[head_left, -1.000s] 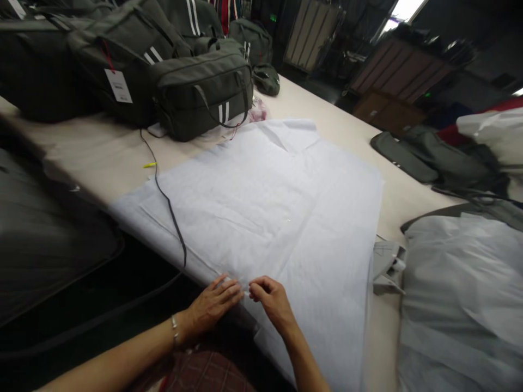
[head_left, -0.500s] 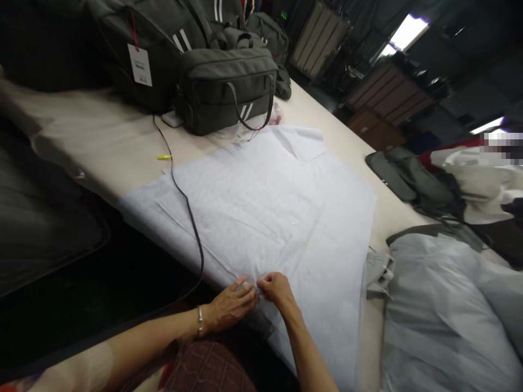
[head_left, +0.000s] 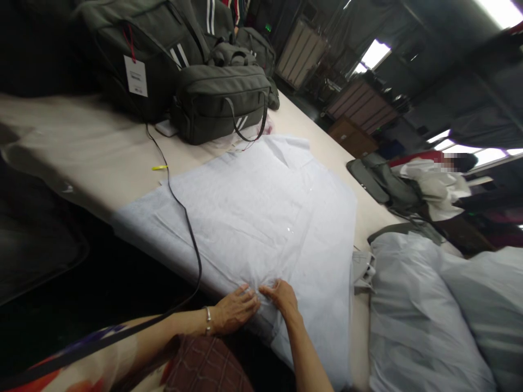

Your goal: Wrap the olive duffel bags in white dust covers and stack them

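thin white sheet (head_left: pixel 245 201): under fingers, near edge | left hand (head_left: pixel 235 311): laid flat | right hand (head_left: pixel 284 298): fingers bunched, cannot tell grip

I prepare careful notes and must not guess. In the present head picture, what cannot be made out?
All in the head view:
Beneath the left hand: the hand itself covers it.
Right hand: too small and blurred to show whether it pinches anything.
Paper tag: print too small and blurred.
Dark cord: lower end cut off by the left edge.
Plastic bag: its cloudy film veils the contents.
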